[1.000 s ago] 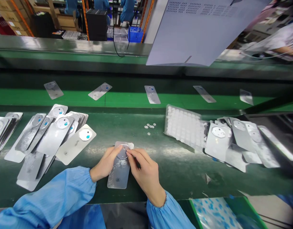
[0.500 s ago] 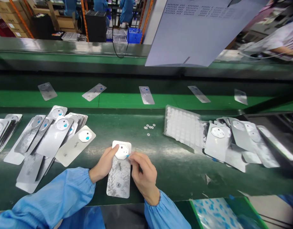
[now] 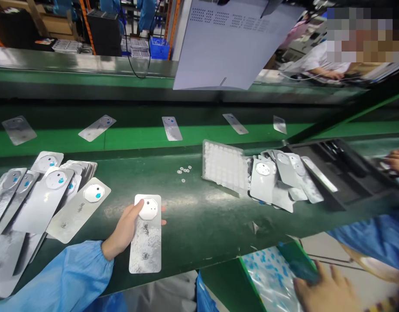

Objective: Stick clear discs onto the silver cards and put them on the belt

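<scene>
My left hand (image 3: 123, 229) grips a silver rectangular plate (image 3: 146, 245) by its upper left edge. The thumb rests beside the white octagonal sticker (image 3: 148, 209) on the plate's top, and a fingertip shows past the plate's right side. The plate lies lengthwise on the dark green bench near its front edge. My right hand (image 3: 322, 290) is low at the bottom right, over the corner of a green bin (image 3: 293, 260) lined with clear plastic that holds blue scraps. Its fingers curl downward and their tips are not visible.
A fanned pile of silver plates (image 3: 53, 195) lies to the left and a smaller heap (image 3: 283, 177) to the right beside a white blister tray (image 3: 223, 167). Small white discs (image 3: 184, 170) sit mid-bench. Single plates ride the green belt (image 3: 131, 138). A co-worker's hand (image 3: 397, 160) is beside a black tray (image 3: 335, 173).
My right hand has left the sticker and swung down to the green bin at the right. The left hand still holds the plate. The view has turned to the right.
</scene>
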